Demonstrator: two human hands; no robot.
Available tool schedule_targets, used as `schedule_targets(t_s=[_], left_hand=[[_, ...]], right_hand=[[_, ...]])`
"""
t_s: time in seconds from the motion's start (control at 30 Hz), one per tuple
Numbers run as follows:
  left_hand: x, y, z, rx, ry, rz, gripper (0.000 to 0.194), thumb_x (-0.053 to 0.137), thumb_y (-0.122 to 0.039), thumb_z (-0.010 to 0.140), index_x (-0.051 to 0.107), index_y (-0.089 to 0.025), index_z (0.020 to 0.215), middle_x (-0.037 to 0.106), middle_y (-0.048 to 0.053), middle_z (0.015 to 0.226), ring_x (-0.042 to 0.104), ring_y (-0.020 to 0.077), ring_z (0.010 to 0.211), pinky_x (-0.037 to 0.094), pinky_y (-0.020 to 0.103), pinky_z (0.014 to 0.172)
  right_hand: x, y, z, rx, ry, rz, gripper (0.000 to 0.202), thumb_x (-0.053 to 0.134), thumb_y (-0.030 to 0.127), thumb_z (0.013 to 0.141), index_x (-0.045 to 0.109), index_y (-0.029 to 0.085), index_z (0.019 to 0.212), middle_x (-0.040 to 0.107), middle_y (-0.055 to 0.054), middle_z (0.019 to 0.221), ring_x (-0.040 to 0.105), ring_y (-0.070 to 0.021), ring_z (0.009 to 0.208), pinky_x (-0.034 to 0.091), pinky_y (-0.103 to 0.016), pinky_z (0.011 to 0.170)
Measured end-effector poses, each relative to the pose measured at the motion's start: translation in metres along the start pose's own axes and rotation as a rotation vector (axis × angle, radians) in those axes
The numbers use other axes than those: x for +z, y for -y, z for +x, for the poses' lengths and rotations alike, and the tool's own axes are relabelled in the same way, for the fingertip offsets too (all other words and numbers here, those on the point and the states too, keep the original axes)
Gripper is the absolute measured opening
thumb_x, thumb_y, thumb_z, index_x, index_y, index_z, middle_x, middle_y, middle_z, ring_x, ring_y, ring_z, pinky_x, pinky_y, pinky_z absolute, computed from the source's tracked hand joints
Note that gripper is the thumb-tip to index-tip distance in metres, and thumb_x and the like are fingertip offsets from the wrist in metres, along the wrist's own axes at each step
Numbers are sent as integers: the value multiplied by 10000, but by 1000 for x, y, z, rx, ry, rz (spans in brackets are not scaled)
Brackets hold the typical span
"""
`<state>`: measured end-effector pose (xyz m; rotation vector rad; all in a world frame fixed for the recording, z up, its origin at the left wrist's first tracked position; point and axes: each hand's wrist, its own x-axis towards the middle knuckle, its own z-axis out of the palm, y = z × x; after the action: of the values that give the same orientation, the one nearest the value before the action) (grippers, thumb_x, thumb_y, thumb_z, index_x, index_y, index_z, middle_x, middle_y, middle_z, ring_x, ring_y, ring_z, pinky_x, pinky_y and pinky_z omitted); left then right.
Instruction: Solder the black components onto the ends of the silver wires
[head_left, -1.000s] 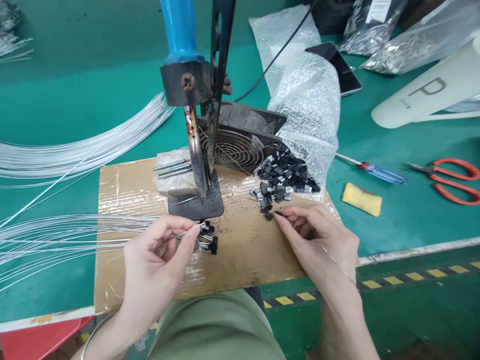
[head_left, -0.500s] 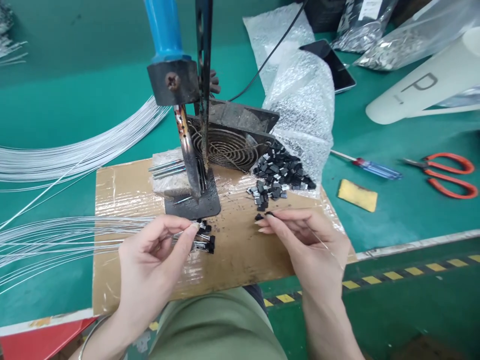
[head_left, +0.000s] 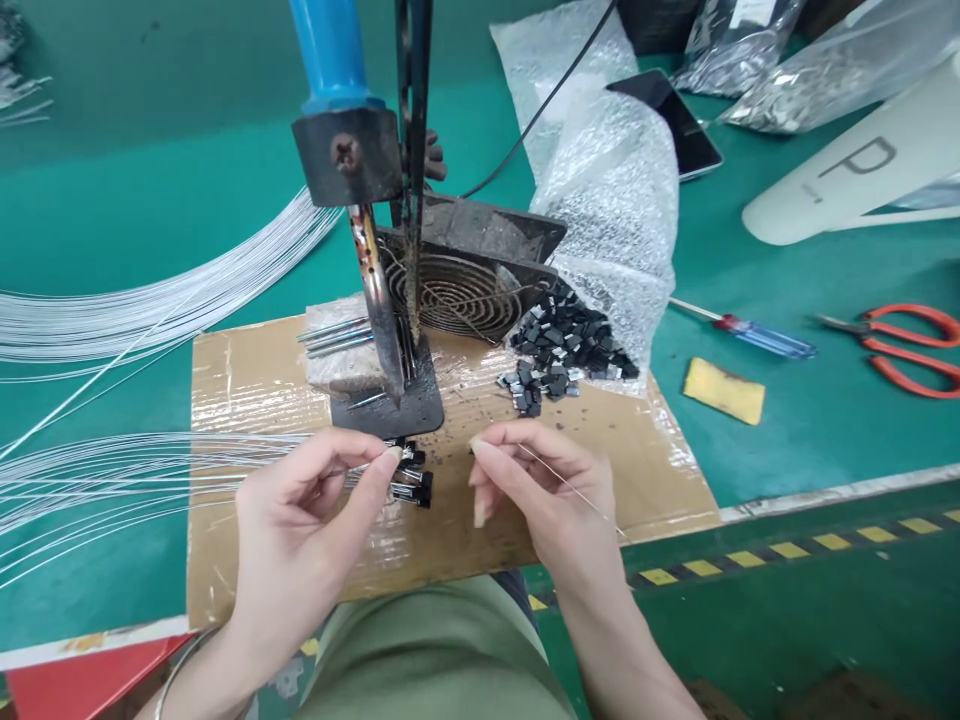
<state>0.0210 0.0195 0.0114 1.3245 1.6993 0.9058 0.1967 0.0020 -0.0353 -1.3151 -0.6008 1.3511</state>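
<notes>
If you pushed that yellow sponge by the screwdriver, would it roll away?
Probably not. The yellow sponge lies flat on the green table and looks like a block, so it would likely slide. It seems soft and light, and might squash. The screwdriver beside it looks round, more apt to roll.

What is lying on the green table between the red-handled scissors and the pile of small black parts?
In the head view, a yellow sponge and a screwdriver lie between the scissors and the black parts.
</notes>
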Motion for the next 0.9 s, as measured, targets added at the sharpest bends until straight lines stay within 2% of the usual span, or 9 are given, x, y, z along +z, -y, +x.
schedule_targets(t_s=[0.1, 0.27, 0.37, 0.5, 0.6, 0.77, 0.9], left_hand=[[0, 0, 1, -1, 4, -14, 48, 786, -228, 835, 788, -233, 787, 747, -9, 752, 582, 120, 613, 389, 243, 522], [-3, -2, 4, 64, 43, -35, 85, 792, -204, 834, 777, -236, 756, 739, 0, 840, 585, 116, 669, 377, 234, 529], [-6, -3, 5, 54, 82, -46, 94, 774, -183, 846, 773, -228, 764, 765, 6, 908, 594, 103, 667, 396, 212, 533], [-7, -3, 4, 26, 171, -74, 85, 766, -185, 865, 777, -225, 791, 806, 6, 886, 660, 113, 686, 476, 190, 586], [-6, -3, 4, -8, 190, -123, 89, 766, -191, 876, 773, -212, 791, 822, 16, 910, 713, 131, 746, 534, 194, 662], [-6, -5, 7, 1, 243, -131, 108, 742, -155, 902, 772, -221, 821, 831, 4, 956, 734, 116, 782, 555, 166, 698], [-5, -4, 7, 18, 237, -171, 146, 738, -117, 896, 768, -236, 817, 827, -22, 922, 741, 98, 796, 567, 134, 732]], right_hand=[[5, 1, -1, -15, 18, 44, 137, 882, 289, 823, 781, 204, 790, 738, 13, 607, 684, -127, 483, 635, -237, 507], [13, -2, -1, -68, 50, 44, 90, 883, 261, 836, 806, 217, 854, 730, 26, 597, 683, -113, 480, 616, -201, 499], [18, -3, -1, -60, 75, 58, 27, 847, 257, 873, 854, 237, 890, 742, 19, 618, 686, -116, 497, 634, -213, 517], [25, -2, -3, -46, 130, 109, 80, 821, 237, 898, 881, 276, 933, 747, 21, 659, 690, -104, 522, 645, -204, 542], [27, 0, -3, -43, 170, 128, 104, 813, 216, 900, 889, 278, 935, 732, 18, 671, 674, -89, 511, 631, -189, 523], [27, -1, -2, -68, 178, 117, 157, 795, 177, 905, 894, 288, 954, 724, 15, 700, 669, -73, 514, 616, -165, 513], [27, -2, -3, -71, 170, 105, 181, 794, 159, 898, 896, 297, 955, 726, 17, 716, 673, -64, 518, 614, -151, 520]])
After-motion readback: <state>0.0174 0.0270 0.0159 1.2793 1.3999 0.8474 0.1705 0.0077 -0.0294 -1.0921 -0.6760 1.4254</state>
